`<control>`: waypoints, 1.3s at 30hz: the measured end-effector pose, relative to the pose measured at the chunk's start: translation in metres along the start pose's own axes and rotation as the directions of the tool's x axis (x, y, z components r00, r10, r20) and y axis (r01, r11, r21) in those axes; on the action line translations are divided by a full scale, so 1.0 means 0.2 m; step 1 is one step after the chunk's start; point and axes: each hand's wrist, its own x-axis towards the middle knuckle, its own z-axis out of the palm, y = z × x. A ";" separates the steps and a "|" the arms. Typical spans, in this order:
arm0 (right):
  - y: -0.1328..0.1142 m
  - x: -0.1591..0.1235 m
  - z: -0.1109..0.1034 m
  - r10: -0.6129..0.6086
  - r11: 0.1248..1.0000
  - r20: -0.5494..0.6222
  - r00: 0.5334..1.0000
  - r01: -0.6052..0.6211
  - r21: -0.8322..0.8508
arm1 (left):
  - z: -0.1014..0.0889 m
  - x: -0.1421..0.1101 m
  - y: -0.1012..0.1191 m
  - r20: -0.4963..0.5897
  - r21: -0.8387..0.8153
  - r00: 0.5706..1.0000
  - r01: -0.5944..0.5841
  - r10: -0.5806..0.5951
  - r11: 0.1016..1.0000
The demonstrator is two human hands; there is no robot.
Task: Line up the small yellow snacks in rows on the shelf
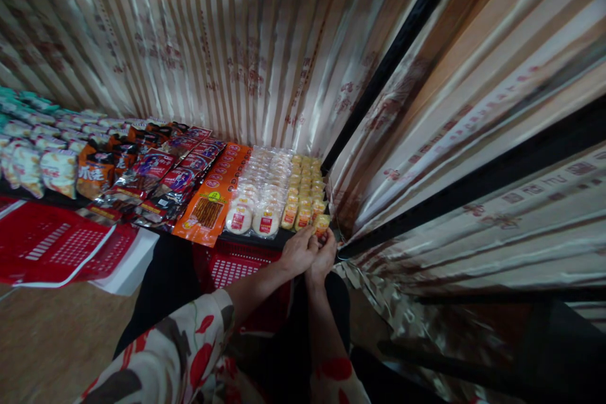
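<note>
Head view: a dark shelf runs across the left half, packed with snacks, its front edge a thin black strip. Behind it hangs a pleated, pale curtain with reddish print, which also fills the right side. A black post slants down to the shelf's right end, and a black bar crosses the curtain lower down. The floor is brown.

From left to right on the shelf lie green bags, white bags, orange bags, dark red packets, a flat orange pack, white packets and rows of yellow packets. Below the edge sit a red basket and, at left, a red, perforated item with a white rim. The person's dark legs stand close against them.

Left hand and right hand meet at the shelf's right front corner, fingers nearly closed, both pinching one packet beside the yellow rows.
</note>
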 end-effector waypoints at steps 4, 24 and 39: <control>0.01 0.01 0.01 -0.010 1.000 0.026 1.000 0.011 -0.016 | 0.02 0.01 -0.02 0.024 0.026 1.000 -0.002 0.002 1.000; 0.11 0.02 0.05 -0.118 0.992 0.034 0.992 0.120 -0.042 | -0.01 -0.02 -0.03 0.098 0.082 0.986 -0.140 0.132 0.987; 0.13 0.01 0.06 -0.155 0.986 0.054 0.986 0.158 -0.055 | 0.02 -0.02 -0.09 0.099 0.117 0.989 -0.122 0.111 0.986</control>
